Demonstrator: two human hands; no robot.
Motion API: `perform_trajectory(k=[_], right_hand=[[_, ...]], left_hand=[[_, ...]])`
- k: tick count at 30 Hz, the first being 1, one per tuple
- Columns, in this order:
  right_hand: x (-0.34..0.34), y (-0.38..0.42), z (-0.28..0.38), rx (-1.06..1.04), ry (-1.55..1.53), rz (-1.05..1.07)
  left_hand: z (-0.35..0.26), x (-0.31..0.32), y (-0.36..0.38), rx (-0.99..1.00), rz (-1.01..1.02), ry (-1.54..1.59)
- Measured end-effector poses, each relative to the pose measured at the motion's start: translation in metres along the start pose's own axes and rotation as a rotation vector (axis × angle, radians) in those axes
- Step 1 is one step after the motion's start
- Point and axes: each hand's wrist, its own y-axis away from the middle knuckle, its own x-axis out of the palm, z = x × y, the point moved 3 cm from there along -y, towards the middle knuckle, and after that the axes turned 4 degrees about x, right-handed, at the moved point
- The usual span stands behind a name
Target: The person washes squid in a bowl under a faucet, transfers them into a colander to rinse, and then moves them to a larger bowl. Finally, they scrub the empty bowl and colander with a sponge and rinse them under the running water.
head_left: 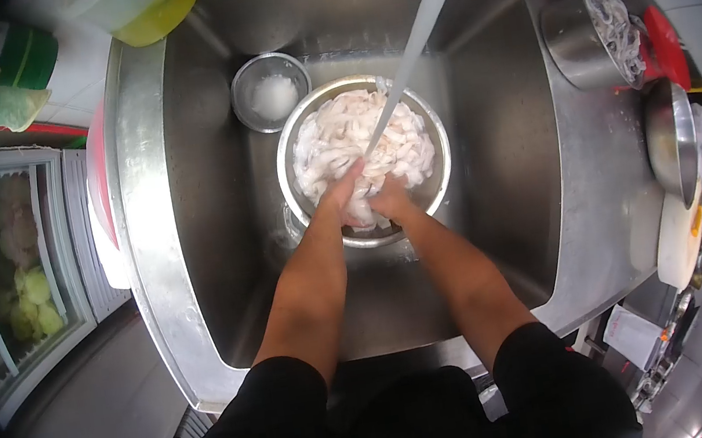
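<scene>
A round metal bowl (pixel 285 174) stands in the sink, heaped with wet, whitish, soft pieces of raw food (pixel 330 129) whose kind does not show. Both my hands are in the near part of the heap. My left hand (pixel 347 188) is closed around some of the pieces, its fingertips buried. My right hand (pixel 390 199), close beside it, is closed on pieces too, with its fingers largely hidden. Between the hands a pale lump (pixel 359 210) bulges out. Slanting down over the bowl is a pale tapering water spout or stream (pixel 420 33), its lower end overlapping the heap.
A smaller metal bowl (pixel 240 101) with white granular stuff sits behind and left in the deep steel sink (pixel 495 138). On the right ledge are a metal pot (pixel 572 44) and a tilted metal bowl (pixel 669 142). A yellow-based container (pixel 164 13) stands at the back left.
</scene>
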Motion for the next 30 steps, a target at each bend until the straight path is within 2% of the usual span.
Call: perform_trajectory(k=[2, 3, 4, 7, 8, 11, 12, 13, 16, 19, 20, 22, 23, 24, 25, 27, 28, 30], right_hand=[[-0.001, -0.014, -0.002, 0.091, -0.398, 0.153], [-0.024, 0.0, 0.016, 0.159, -0.656, 0.362], [-0.039, 0.009, 0.031, 0.223, -0.913, 0.574], [-0.061, 0.01, 0.047, 0.234, -0.825, 0.437], [-0.08, 0.022, 0.057, 0.186, -0.815, 0.4], [-0.084, 0.001, 0.055, 0.058, -0.835, 0.351], [-0.1, 0.017, 0.07, 0.06, -0.862, 0.371], [-0.102, 0.02, 0.073, -0.005, -0.781, 0.289], [-0.103, 0.019, 0.076, -0.233, -0.437, 0.047], [-0.129, 0.037, 0.092, 0.003, -0.009, 0.092], [-0.123, 0.029, 0.086, -0.031, 0.081, 0.056], [-0.11, 0.013, 0.077, -0.096, 0.265, -0.012], [-0.11, 0.011, 0.072, -0.08, 0.253, -0.001], [-0.12, 0.022, 0.075, -0.066, 0.242, 0.008], [-0.126, 0.03, 0.075, -0.05, 0.231, 0.017], [-0.086, -0.002, 0.037, 0.034, -0.209, 0.106], [-0.078, -0.012, 0.036, 0.062, -0.353, 0.167], [-0.066, -0.022, 0.04, 0.135, -0.559, 0.307]], left_hand=[[-0.007, 0.009, -0.008, 0.046, 0.194, 0.13], [-0.004, 0.011, -0.016, 0.069, 0.31, 0.195], [0.002, 0.011, -0.035, -0.031, 0.384, 0.243], [-0.026, 0.015, 0.001, 0.163, 0.191, -0.015], [-0.03, 0.022, 0.008, 0.181, 0.214, 0.061], [-0.046, 0.02, 0.016, 0.328, 0.249, 0.055], [-0.045, 0.017, 0.003, 0.345, 0.137, 0.018], [-0.041, 0.013, -0.022, 0.364, 0.024, -0.017], [-0.059, 0.001, -0.004, 0.394, -0.118, -0.417], [-0.071, -0.007, 0.018, 0.358, -0.208, -0.847], [-0.072, -0.009, 0.02, 0.338, -0.243, -0.972], [-0.074, -0.014, 0.043, 0.343, -0.286, -1.023], [-0.076, -0.022, 0.05, 0.346, -0.31, -1.046], [-0.044, -0.052, -0.031, 0.412, -0.263, -1.022], [-0.041, -0.05, -0.018, 0.367, -0.208, -0.785], [-0.044, -0.031, 0.026, 0.29, -0.099, -0.308], [-0.032, -0.032, -0.015, 0.355, -0.139, -0.214], [-0.039, -0.011, -0.021, 0.195, -0.074, -0.114]])
